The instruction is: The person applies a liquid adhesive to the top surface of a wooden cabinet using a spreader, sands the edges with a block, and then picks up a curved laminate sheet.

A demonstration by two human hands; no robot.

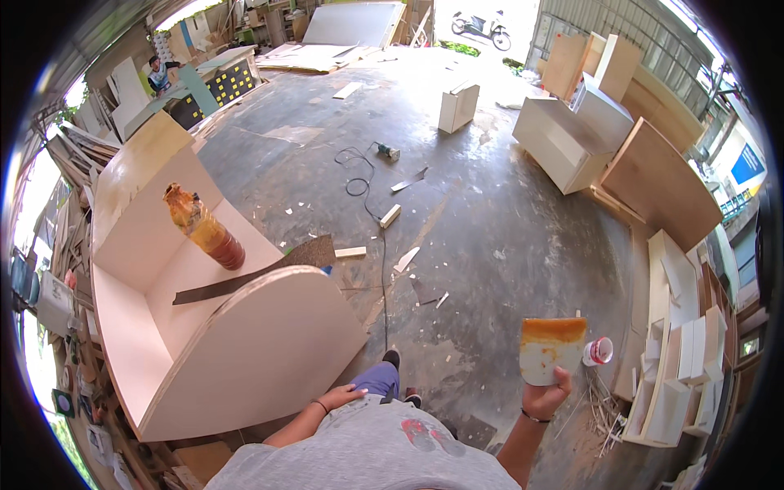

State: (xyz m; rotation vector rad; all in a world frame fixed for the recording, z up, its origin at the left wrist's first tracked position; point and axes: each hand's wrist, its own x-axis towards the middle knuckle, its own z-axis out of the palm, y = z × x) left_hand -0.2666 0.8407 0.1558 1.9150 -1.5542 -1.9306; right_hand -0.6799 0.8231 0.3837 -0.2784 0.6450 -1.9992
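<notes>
My right hand [545, 398] is closed on the lower edge of a flat white glue spreader [541, 359], whose upper edge carries a thick band of amber glue. Just beyond that hand a white and red cup [599, 351] lies tilted on the floor. My left hand [343, 396] rests on my thigh, fingers laid flat, holding nothing. To its left stands a pale pink cabinet [245, 351] with a curved side panel. Inside it are a glue-stained plastic bottle [214, 237] of amber glue and a dark brown curved strip [253, 275], which reaches over the panel's edge.
A green power tool [388, 152] with a trailing cord lies on the floor [490, 237] among wood scraps. Cabinet boxes [555, 139] and boards stand at right. Wood sticks [604, 412] lie near my right hand. A person [160, 75] is at the far left.
</notes>
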